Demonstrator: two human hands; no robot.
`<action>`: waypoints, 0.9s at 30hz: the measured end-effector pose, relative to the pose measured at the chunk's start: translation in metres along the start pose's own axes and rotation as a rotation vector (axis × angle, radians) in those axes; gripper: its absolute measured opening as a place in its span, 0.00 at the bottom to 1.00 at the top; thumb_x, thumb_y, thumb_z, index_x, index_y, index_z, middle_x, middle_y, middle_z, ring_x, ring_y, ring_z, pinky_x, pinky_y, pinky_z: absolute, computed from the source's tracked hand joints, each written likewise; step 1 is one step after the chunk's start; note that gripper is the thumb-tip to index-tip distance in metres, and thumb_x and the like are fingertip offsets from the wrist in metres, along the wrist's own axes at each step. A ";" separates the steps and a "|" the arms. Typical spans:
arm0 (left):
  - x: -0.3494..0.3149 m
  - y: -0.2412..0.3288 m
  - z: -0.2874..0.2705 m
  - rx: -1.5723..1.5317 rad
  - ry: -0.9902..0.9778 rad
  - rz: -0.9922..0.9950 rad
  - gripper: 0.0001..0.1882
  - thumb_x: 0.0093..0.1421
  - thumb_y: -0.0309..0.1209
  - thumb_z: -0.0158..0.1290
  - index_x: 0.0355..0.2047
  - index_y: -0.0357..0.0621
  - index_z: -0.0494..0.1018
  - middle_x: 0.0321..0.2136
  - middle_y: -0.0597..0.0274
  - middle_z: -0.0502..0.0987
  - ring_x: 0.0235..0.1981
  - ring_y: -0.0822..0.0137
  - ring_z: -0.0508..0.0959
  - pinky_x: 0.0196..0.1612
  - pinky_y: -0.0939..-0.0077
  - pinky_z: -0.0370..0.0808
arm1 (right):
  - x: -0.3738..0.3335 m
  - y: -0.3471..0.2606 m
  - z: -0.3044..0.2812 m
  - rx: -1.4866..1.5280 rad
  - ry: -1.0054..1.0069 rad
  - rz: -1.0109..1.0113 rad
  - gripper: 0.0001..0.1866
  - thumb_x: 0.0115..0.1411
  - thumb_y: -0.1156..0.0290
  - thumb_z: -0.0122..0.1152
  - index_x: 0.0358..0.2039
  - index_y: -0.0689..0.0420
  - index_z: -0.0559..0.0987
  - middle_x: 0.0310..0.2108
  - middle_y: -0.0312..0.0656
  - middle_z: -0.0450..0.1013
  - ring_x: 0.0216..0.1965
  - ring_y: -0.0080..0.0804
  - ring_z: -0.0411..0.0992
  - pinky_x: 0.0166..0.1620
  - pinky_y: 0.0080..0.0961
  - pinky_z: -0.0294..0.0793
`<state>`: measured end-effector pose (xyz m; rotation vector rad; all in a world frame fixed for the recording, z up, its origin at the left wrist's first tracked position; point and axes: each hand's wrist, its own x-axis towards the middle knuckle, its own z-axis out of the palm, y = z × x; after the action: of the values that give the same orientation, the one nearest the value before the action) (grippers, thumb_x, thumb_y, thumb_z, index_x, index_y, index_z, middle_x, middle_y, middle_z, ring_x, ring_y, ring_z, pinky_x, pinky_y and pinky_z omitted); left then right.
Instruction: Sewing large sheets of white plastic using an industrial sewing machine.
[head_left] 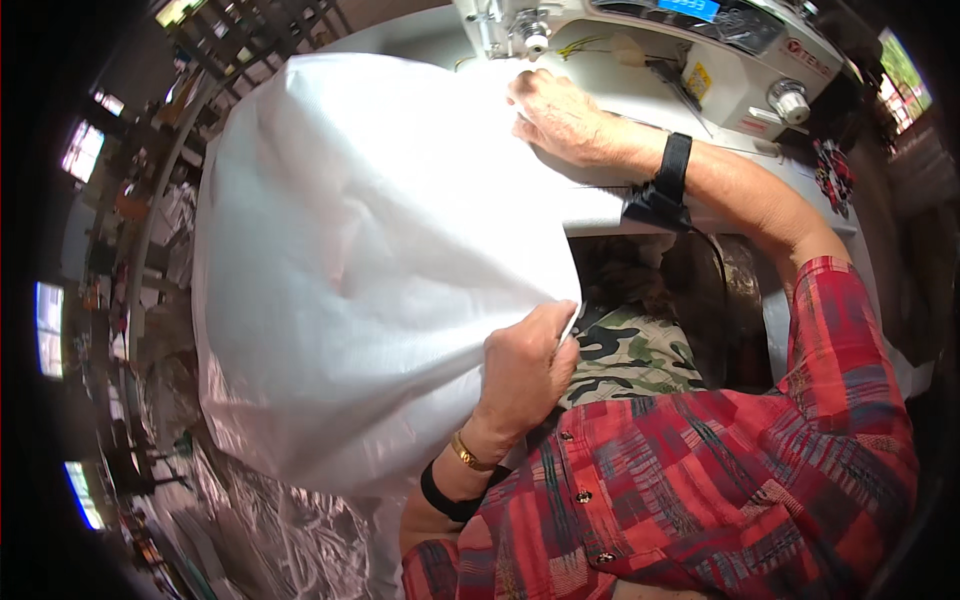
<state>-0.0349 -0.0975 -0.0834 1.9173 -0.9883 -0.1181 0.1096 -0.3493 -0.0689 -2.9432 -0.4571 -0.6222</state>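
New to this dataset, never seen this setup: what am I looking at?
There's no robot; these are a person's bare hands. The single picture comes from a wide fisheye camera on their head, looking down, so straight edges bend near the rim. Picture left is their left.

At the top, a white sewing machine stands on a pale table. A large white sheet spreads from it toward the left. The left hand pinches the sheet's near edge. The right hand is at its far part, close to the machine; glare hides whether it grips or presses.
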 end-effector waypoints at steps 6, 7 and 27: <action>-0.007 -0.007 -0.002 0.067 0.025 0.015 0.15 0.51 0.20 0.53 0.41 0.34 0.74 0.27 0.48 0.76 0.22 0.54 0.77 0.27 0.70 0.72 | -0.020 -0.004 0.008 0.119 -0.021 0.138 0.17 0.59 0.65 0.60 0.43 0.64 0.72 0.42 0.51 0.68 0.46 0.45 0.67 0.52 0.40 0.66; -0.007 -0.008 -0.001 0.054 0.049 0.025 0.15 0.51 0.20 0.53 0.41 0.34 0.74 0.27 0.49 0.76 0.22 0.54 0.77 0.27 0.70 0.72 | -0.020 -0.004 0.009 0.125 0.004 0.123 0.17 0.59 0.65 0.60 0.43 0.63 0.72 0.42 0.50 0.68 0.46 0.45 0.67 0.52 0.40 0.66; 0.004 -0.017 0.004 0.106 0.204 0.047 0.12 0.51 0.21 0.52 0.38 0.34 0.76 0.20 0.51 0.73 0.16 0.65 0.69 0.23 0.73 0.67 | -0.013 -0.007 0.014 -0.032 0.046 0.043 0.12 0.63 0.63 0.52 0.36 0.58 0.77 0.38 0.44 0.72 0.43 0.42 0.71 0.43 0.41 0.67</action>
<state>-0.0240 -0.0993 -0.0980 1.9563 -0.9161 0.1568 0.1011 -0.3443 -0.0865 -2.9531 -0.3821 -0.6962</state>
